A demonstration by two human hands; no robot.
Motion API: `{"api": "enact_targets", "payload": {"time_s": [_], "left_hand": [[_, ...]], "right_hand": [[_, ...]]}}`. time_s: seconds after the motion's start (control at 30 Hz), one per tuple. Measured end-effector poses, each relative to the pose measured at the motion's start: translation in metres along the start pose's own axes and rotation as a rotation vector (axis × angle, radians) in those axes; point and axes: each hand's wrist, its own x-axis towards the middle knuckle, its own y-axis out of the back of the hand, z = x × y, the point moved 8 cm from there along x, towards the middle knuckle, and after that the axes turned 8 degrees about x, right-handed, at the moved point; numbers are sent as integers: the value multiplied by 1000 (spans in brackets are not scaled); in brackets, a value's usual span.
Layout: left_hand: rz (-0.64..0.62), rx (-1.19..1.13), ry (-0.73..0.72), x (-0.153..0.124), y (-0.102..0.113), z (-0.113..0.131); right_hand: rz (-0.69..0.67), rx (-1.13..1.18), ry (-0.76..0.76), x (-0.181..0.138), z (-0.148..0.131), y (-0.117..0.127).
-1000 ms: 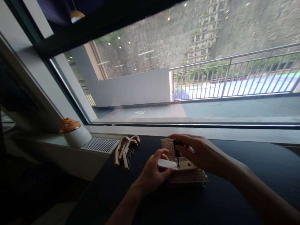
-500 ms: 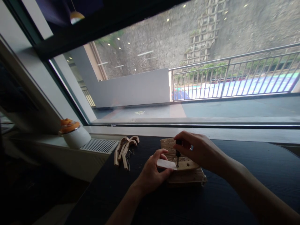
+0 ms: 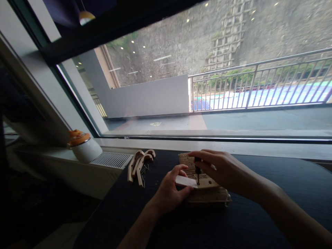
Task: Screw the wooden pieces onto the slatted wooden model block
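At lower centre, a pale angled wooden piece (image 3: 190,182) is pinched narrowly by the left hand (image 3: 169,190); a slim black metal-shafted screwdriver (image 3: 197,169) is held upright in the curled right hand (image 3: 220,168). The black tabletop (image 3: 280,173) is bounded above by a white sill (image 3: 166,144).

Bright daylight through the window (image 3: 176,79), tabletop (image 3: 275,176) dim, lower left nearly black.

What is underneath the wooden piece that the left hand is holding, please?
Under the wooden piece lies a brown board, showing beyond its far and near edges, and below that the dark table. The part directly beneath the piece is covered, so it cannot be seen.
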Motion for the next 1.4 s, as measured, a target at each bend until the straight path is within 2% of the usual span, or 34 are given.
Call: {"api": "enact_targets", "payload": {"time_s": [0.17, 0.4, 0.73, 0.83, 1.1, 1.4], "left_hand": [[-5, -6, 11, 0, -2, -2], [-4, 10, -4, 0, 0, -1], [-2, 14, 23, 0, -1, -3], [-11, 10, 22, 0, -2, -2], [-7, 10, 0, -1, 0, 0], [-11, 17, -2, 1, -1, -2]], "right_hand": [[37, -36, -29, 2, 5, 0], [3, -1, 1, 0, -3, -2], [102, -77, -94, 2, 13, 5], [114, -39, -103, 2, 11, 3], [0, 103, 14, 3, -12, -7], [50, 71, -22, 1, 5, 1]]}}
